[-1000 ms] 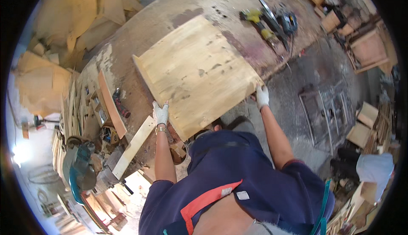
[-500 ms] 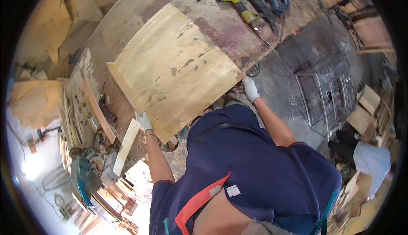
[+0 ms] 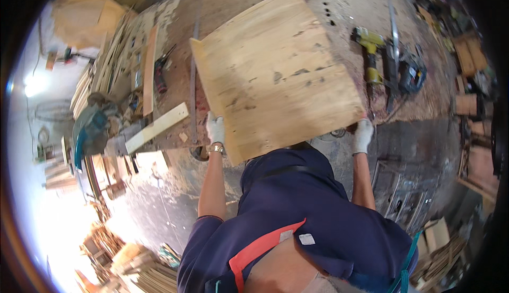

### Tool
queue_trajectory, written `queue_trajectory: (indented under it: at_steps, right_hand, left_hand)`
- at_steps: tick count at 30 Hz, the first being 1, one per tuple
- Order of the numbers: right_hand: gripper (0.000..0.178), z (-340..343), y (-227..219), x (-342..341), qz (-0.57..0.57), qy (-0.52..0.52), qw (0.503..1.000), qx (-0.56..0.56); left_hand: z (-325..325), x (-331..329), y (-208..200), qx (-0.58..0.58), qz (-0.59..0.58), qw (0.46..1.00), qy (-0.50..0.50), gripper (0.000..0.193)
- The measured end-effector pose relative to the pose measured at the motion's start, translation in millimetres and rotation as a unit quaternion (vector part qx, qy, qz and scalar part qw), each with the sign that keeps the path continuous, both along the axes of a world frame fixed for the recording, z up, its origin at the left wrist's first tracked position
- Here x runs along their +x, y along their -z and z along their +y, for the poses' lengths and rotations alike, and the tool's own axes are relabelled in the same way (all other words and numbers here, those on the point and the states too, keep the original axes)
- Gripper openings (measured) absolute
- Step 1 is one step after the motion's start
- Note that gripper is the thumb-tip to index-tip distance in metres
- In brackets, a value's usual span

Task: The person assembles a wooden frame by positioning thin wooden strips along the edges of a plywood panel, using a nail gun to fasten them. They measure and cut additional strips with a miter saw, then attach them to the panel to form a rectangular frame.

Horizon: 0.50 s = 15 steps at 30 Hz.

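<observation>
A wide plywood panel with dark patches on its face is held tilted over the workbench. Along its left side runs a narrow wooden strip, standing at an angle to the face. My left hand, in a white glove, is closed on the panel's left edge near the close corner. Opposite it, my right hand, gloved as well, grips the right close corner; its fingers are partly hidden by the panel.
On the bench to the right lie a yellow-green power tool, a dark tool and a jigsaw. To the left are a red-black hand tool, a pale board and a teal mitre saw. A metal frame lies on the floor at right.
The view has swung round, so the panel and both hands appear farther right. Both hands keep their hold on the panel. A person at the right edge has left the view.
</observation>
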State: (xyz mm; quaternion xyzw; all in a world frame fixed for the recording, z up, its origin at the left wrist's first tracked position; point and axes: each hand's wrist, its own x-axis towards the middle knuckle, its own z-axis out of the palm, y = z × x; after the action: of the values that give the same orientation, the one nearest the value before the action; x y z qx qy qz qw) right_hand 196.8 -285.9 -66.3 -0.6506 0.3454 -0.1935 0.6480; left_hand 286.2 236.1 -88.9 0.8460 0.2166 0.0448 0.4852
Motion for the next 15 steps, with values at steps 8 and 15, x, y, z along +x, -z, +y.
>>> queue_trajectory:
  at_steps: [8,15]
  right_hand:
    - [0.039,-35,-117,70,-0.032,-0.009,0.999,-0.009]
    - [0.043,-1,-248,155,-0.181,-0.017,0.928,-0.326]
  left_hand:
    - [-44,-10,11,-0.033,0.04,0.999,-0.018,0.066]
    - [-103,6,-28,-0.026,0.142,0.99,-0.001,0.069]
